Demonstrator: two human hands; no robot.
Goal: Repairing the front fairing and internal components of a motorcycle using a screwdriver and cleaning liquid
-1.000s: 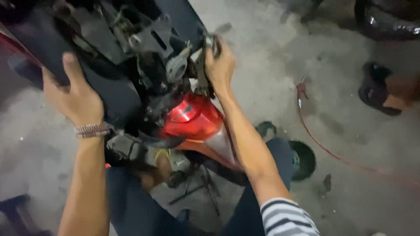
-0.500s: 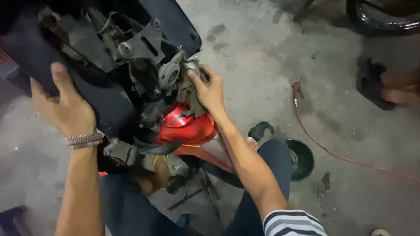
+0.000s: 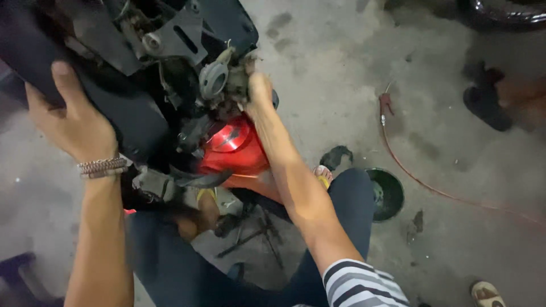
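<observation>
- My left hand point(image 3: 77, 122) grips the edge of the black motorcycle body panel point(image 3: 122, 113) at the upper left, thumb up over the rim and the fingers curled behind it, hidden from me.
- A beaded bracelet point(image 3: 102, 166) sits on that wrist.
- My right hand point(image 3: 257, 91) reaches into the exposed mechanism, fingers closed around a grimy carburettor-like part point(image 3: 219, 79) beside a grey metal bracket point(image 3: 170, 37).
- I cannot tell exactly how tightly those fingers pinch; the tips are buried in the parts.
- Below the hand, a red lamp housing point(image 3: 233, 148) touches my forearm.
- The whole assembly hangs over my knees, above the concrete floor point(image 3: 341, 74).
- On the floor to the right lie a dark round bowl point(image 3: 389, 193) and a thin red hose point(image 3: 432, 190), well apart from my hands.
</observation>
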